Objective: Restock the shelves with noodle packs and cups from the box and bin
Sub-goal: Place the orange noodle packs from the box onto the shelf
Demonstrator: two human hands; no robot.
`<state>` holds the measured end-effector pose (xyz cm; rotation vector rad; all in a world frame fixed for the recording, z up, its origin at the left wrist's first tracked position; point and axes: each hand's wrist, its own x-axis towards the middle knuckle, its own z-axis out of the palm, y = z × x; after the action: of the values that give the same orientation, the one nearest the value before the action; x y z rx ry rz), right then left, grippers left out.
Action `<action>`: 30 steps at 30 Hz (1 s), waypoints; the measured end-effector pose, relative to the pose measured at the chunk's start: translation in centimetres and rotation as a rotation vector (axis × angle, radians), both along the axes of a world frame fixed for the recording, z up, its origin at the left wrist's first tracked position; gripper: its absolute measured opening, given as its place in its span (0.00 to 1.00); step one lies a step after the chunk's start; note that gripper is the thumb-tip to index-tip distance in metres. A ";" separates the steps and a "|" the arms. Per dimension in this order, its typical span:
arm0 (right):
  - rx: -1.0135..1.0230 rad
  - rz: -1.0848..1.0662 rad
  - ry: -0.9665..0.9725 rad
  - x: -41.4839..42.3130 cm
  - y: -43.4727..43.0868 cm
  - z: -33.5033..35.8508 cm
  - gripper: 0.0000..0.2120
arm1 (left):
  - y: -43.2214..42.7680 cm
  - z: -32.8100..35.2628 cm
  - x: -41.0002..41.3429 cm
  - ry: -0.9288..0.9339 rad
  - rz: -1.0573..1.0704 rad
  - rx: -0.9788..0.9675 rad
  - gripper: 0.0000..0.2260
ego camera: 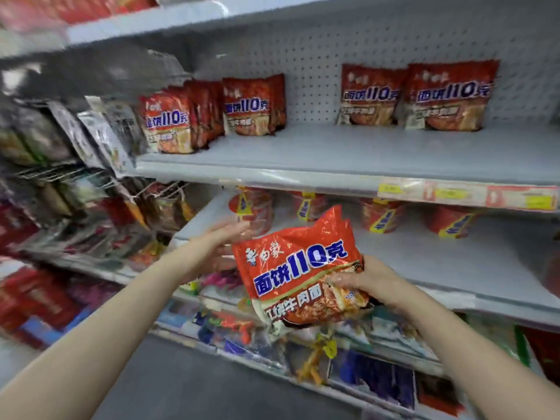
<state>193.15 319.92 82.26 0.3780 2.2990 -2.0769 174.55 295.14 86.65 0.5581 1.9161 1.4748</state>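
1. Noodle pack (298, 268) is in mid-air, below the upper shelf (333, 156) & in front of the cup row.
2. Right hand (368, 281) pinches the pack's lower right edge, fingers (336, 280) curled onto the front. Left hand (225, 237) is beside the pack w/ fingers straight, gripping nothing.
3. Handling, prob: light, crinkly film, slick; the noodle block inside is brittle (don't squeeze).
4. Best hold: both side edges, not the crimped top.
5. A bare stretch of the upper shelf lies between its two groups of packs.
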 end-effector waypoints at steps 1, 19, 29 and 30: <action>-0.010 0.004 0.018 -1.2 -0.1 0.5 0.31 | -0.7 -0.2 0.0 -0.037 -0.019 -0.008 0.44; 0.008 0.210 0.294 -22.7 -2.2 12.4 0.21 | -1.1 7.5 -11.7 0.357 0.095 0.134 0.25; 0.257 0.153 0.265 -31.5 1.4 15.4 0.26 | 3.7 10.5 -23.8 0.486 0.135 0.041 0.22; 0.316 0.150 0.243 -32.3 1.8 15.5 0.27 | 4.4 10.6 -24.8 0.498 0.122 0.029 0.21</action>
<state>160.83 321.68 97.71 -0.0481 2.7055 -1.7791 149.75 299.53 97.22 0.9029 2.3437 1.5451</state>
